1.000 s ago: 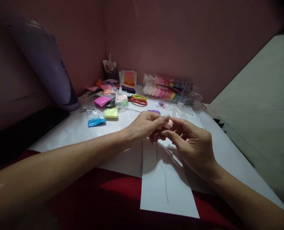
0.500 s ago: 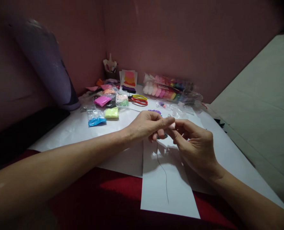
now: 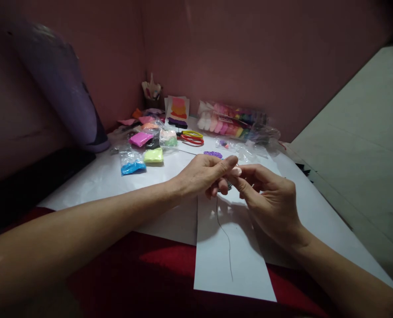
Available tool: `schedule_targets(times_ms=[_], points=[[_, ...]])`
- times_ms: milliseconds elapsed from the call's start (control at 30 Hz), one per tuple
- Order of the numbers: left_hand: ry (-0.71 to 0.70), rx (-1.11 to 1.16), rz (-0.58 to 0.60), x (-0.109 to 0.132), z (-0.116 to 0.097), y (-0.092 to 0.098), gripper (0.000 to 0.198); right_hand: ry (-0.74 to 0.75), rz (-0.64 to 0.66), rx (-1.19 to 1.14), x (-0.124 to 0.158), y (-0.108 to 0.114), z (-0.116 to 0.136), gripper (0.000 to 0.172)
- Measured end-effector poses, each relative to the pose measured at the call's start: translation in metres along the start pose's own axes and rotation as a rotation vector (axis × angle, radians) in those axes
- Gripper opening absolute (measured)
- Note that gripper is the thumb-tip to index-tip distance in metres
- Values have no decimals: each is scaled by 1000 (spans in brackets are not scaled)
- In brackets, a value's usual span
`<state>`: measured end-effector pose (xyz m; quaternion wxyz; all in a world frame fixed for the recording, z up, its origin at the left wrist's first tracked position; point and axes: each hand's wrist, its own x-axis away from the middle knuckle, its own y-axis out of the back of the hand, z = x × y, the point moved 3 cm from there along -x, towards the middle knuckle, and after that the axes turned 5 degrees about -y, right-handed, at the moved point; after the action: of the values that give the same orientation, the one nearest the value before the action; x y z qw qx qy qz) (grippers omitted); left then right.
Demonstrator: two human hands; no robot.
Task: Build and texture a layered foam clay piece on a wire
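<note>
Over the white sheet of paper (image 3: 216, 265), my two hands meet at a small, pale pinkish-white lump of soft clay (image 3: 236, 171). My right hand (image 3: 274, 196) pinches it between thumb and forefinger. The fingers of my left hand (image 3: 207, 174) are curled round its other side, thumb on top. Something dark and ridged (image 3: 230, 186) shows in part behind the fingertips; what it is I cannot make out. Just beyond my left hand lies a bumpy purple piece (image 3: 212, 154). A thin dark line, a thread or wire (image 3: 229, 247), runs down the sheet below.
Bagged clay packs in blue (image 3: 133, 168), yellow (image 3: 153, 156) and magenta (image 3: 141, 139) lie at the left. Behind are red-and-yellow-handled scissors (image 3: 192, 138), a colourful picture card (image 3: 178, 112) and a large bag of coloured clay (image 3: 229, 121). A pen holder (image 3: 154, 99) stands in the corner.
My left thumb has lifted slightly and drawn back, so more of the pale lump and the purple piece shows. My right hand has barely moved.
</note>
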<state>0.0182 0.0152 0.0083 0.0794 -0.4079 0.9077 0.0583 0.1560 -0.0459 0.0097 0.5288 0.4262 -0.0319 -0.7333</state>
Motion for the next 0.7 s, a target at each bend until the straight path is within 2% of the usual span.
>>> schedule_targets(times_ms=[167, 300, 467, 700], points=[[-17, 50, 22, 1, 0, 0, 48, 10, 49, -30, 0, -1, 1, 8], [-45, 37, 37, 1, -1, -1, 51, 6, 86, -99, 1, -2, 2, 24], [-17, 10, 29, 2, -1, -1, 54, 15, 45, -53, 1, -1, 4, 4], [-39, 36, 44, 1, -2, -2, 46, 24, 71, -74, 0, -2, 4, 5]])
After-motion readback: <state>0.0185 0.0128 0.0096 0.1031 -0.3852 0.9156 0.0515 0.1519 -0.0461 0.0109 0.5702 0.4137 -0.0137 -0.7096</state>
